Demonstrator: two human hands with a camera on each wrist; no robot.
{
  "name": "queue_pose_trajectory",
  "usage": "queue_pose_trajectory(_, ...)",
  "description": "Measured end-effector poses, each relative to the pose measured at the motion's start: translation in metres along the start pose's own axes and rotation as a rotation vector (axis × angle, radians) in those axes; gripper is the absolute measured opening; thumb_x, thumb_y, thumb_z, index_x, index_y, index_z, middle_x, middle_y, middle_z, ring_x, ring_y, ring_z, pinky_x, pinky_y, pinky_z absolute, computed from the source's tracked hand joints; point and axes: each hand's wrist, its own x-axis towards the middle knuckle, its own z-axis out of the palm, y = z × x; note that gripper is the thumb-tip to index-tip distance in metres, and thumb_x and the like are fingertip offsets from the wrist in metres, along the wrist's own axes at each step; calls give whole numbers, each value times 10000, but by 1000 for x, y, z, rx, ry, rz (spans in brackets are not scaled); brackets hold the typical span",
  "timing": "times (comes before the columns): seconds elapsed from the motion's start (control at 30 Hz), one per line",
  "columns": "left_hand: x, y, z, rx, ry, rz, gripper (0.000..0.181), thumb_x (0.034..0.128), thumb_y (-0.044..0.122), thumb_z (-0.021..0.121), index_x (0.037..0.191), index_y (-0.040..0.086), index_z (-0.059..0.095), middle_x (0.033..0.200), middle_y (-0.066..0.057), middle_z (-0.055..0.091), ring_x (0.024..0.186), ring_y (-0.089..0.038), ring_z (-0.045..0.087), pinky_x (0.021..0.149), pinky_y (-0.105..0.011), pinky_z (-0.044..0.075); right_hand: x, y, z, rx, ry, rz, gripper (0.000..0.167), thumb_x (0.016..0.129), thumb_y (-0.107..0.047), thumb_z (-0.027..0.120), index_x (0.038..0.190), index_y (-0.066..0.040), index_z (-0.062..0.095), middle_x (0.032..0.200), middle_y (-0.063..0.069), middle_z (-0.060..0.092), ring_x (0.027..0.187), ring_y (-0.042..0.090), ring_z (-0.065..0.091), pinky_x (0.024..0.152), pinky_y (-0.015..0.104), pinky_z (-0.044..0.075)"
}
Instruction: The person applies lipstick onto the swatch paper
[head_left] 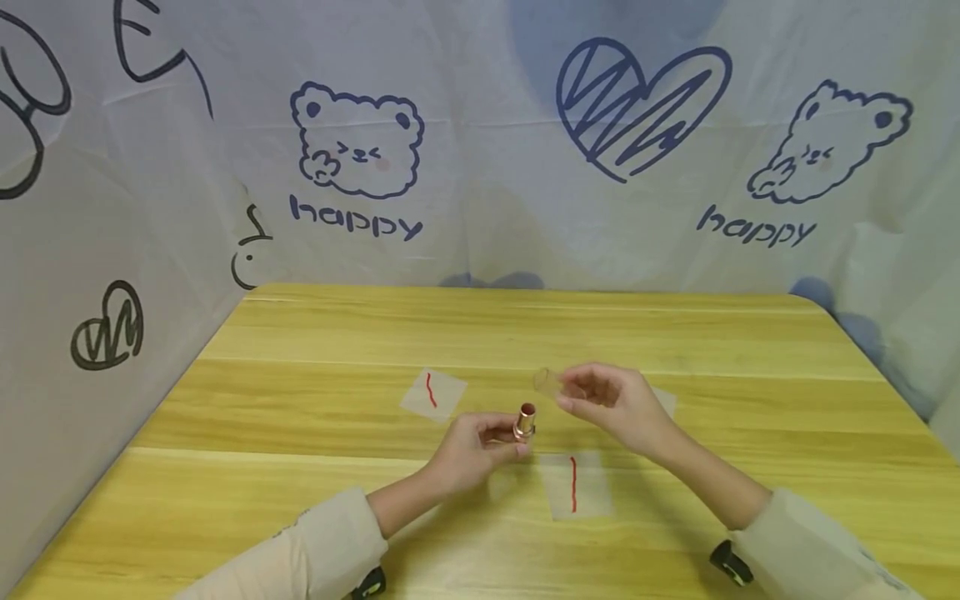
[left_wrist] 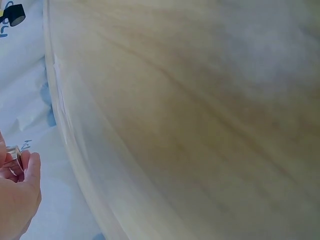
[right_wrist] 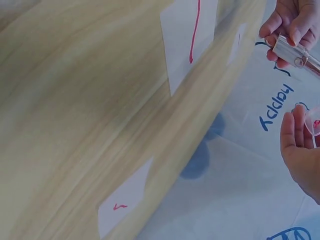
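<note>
My left hand [head_left: 476, 450] grips a shiny rose-gold lipstick tube [head_left: 526, 422], held upright above the table with its open end up. That tube [right_wrist: 295, 54] also shows at the upper right of the right wrist view, tilted there. My right hand [head_left: 611, 404] pinches a clear cap [head_left: 546, 382] just behind and to the right of the tube, apart from it. In the left wrist view only part of the left hand [left_wrist: 20, 195] and of the tube [left_wrist: 15, 161] appears, at the lower left edge.
On the wooden table [head_left: 300, 467] lie a white paper [head_left: 442, 387] with a red stroke at the left, another paper [head_left: 592, 487] with a red line in front, and a third paper [head_left: 666, 402] partly behind my right hand. A printed cloth [head_left: 480, 167] hangs behind the table.
</note>
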Motion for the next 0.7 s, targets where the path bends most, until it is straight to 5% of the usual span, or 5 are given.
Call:
queue_pose_trajectory(0.3,0,0,-1,4,5,2,258,824,-4,659,1055,-114,626,1033,-246,659,910,-269,652,766,-192,555,-2,-7,-4,-94,-29,-130,233,873,-81,629,1084,18,640,874,71,609,748,53,525,659,216,515)
queue_pose_trajectory(0.7,-1,0,-3,20,-10,25,268,832,7,654,1065,-119,619,993,-245,666,861,-247,654,748,-182,554,0,-22,-9,-245,-61,-165,340,832,-72,678,1156,9,613,901,72,639,730,36,500,601,178,478)
